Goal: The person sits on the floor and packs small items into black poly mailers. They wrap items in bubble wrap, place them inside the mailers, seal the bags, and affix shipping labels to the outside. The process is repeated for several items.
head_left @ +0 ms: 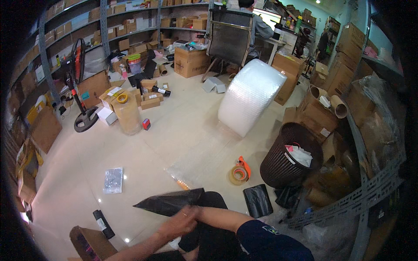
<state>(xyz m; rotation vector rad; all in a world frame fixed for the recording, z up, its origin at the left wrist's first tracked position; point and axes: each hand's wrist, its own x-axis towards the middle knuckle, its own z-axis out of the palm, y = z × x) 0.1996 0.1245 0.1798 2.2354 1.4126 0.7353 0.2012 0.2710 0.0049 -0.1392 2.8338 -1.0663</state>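
Observation:
My left hand (pixel 178 224) is closed at the lower edge of a black plastic bag (pixel 163 201), blurred slightly, above my dark-clad legs. My right hand (pixel 193 214) meets it from the right at the bag; its fingers are mostly hidden by my left hand. Just beyond lie a clear bubble-wrap sheet (pixel 187 165) and an orange-handled item (pixel 181 182). To the right are a tape dispenser (pixel 239 173) and a flat black packet (pixel 257 201); to the left, a clear packet (pixel 113 180) and a black roll (pixel 102 224).
A bubble-wrap roll (pixel 250 98), waste basket (pixel 285 169), large yellowish wrap roll (pixel 126 115) and pedestal fan (pixel 82 117) stand on the floor. An open carton (pixel 87 241) is bottom left. Box-laden shelves line the room. A person (pixel 261 28) sits at a desk behind an office chair.

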